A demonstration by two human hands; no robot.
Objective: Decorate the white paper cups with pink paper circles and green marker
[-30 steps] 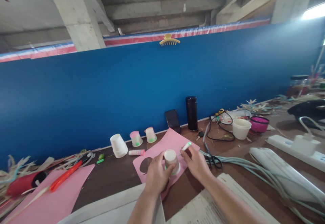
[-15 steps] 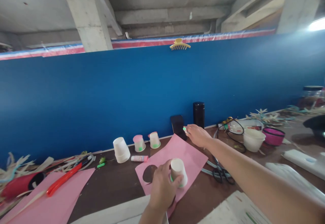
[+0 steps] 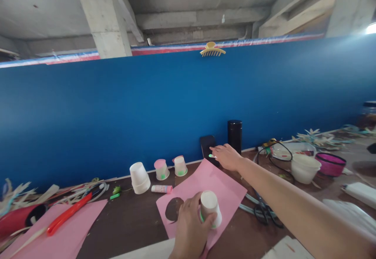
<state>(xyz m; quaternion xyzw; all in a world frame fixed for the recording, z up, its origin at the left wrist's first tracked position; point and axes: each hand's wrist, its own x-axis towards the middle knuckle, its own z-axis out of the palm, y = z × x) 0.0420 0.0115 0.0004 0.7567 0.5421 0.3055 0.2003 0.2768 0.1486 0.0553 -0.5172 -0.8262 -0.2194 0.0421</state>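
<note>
Holding cup and marker at the bench

Left hand (image 3: 190, 223) is closed around the near left side of the cup (image 3: 209, 201), thumb in front, fingers behind; the grip is no wider than the cup itself; the cup stands upside down, base uppermost, on the pink paper (image 3: 226, 186); green marking shows low on its wall, beside the fingers. Right hand (image 3: 227, 158) is extended at the far edge of the paper; it has hold of the marker (image 3: 212, 156), green end protruding to the left; the grip is narrow, and the hand covers most of the marker; one finger points out over the phone (image 3: 207, 141), which leans on the blue partition (image 3: 164, 106); whether finger and phone touch, I cannot tell.

Surroundings: a round hole (image 3: 172, 209) in the paper lies left of the cup, partly covered by the left hand; beyond the paper stand a pink-topped cup (image 3: 161, 170) and a green-marked cup (image 3: 180, 166), both inverted; stacked cups (image 3: 140, 178) stand to their left; a glue stick (image 3: 161, 189) lies in front of these; a black flask (image 3: 235, 133) stands just right of the phone; scissors (image 3: 266, 214) lie right of the paper, partly hidden by the right forearm.
</note>
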